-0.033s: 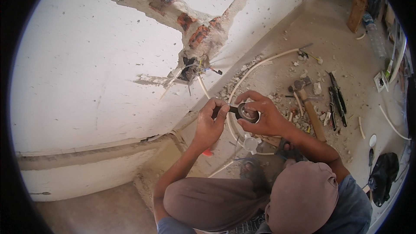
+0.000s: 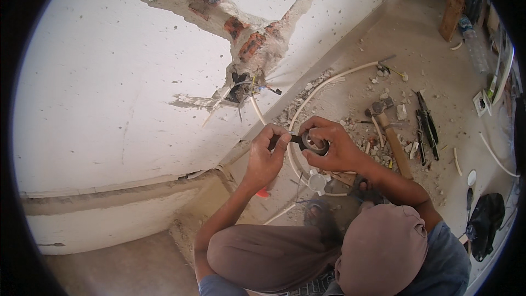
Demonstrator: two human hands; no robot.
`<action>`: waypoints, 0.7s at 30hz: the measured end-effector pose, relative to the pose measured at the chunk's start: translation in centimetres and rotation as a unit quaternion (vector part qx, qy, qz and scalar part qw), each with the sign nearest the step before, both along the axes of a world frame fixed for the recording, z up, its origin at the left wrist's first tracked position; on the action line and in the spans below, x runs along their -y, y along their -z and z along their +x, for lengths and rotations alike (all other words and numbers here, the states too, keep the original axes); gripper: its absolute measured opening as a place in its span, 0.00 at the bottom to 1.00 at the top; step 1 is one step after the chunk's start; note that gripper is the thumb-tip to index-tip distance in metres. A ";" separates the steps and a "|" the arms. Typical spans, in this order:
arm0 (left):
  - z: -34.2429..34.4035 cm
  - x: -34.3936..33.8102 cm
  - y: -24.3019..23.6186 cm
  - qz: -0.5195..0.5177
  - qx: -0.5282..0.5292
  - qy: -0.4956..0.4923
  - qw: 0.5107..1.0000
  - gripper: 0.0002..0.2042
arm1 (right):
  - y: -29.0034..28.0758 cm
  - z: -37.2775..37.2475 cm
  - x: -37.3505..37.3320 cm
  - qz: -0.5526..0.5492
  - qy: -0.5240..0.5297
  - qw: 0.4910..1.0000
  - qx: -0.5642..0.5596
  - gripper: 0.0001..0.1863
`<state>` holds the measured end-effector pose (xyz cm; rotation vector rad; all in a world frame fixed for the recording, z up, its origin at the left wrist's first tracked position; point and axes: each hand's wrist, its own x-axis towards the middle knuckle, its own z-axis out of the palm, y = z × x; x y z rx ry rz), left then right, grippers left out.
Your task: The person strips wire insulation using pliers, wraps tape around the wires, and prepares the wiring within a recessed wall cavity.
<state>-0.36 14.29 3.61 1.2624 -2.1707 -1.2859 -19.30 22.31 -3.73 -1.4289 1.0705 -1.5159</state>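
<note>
My right hand point(image 2: 334, 145) has its fingers and thumb curled round a roll of black electrical tape point(image 2: 325, 149). From the roll a short strip of tape point(image 2: 295, 138) stretches across to my left hand point(image 2: 265, 159), whose thumb and fingers pinch its end. A cream flexible conduit point(image 2: 257, 111) comes down from the wall hole and passes behind my left fingers; whether they grip it too, I cannot tell. Another curved length of conduit point(image 2: 323, 86) lies behind the hands. Below them, near my feet, is a round white junction box point(image 2: 317, 182).
Loose wires point(image 2: 255, 85) stick out of the broken wall hole. To the right a hammer point(image 2: 395, 148) and black-handled pliers point(image 2: 427, 123) lie among rubble on the floor. Farther right are a screwdriver point(image 2: 469, 200), a black plastic bag point(image 2: 486, 225) and a clear bottle point(image 2: 474, 46).
My right hand and the tape roll have shifted very slightly right and down. My left hand stays in place, pinching the strip.
</note>
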 end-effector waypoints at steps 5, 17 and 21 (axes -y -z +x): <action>-0.1 0.2 0.0 -0.124 -0.017 0.063 0.990 0.03 | -0.2 1.1 1.5 0.050 0.009 0.995 0.080 0.08; -0.3 4.5 4.7 -0.352 0.029 -0.036 0.935 0.10 | 4.6 0.1 4.7 0.052 0.198 0.974 0.099 0.05; -0.4 6.0 5.7 -0.387 0.019 -0.021 0.922 0.15 | 5.9 0.6 5.8 0.033 0.226 0.969 0.095 0.05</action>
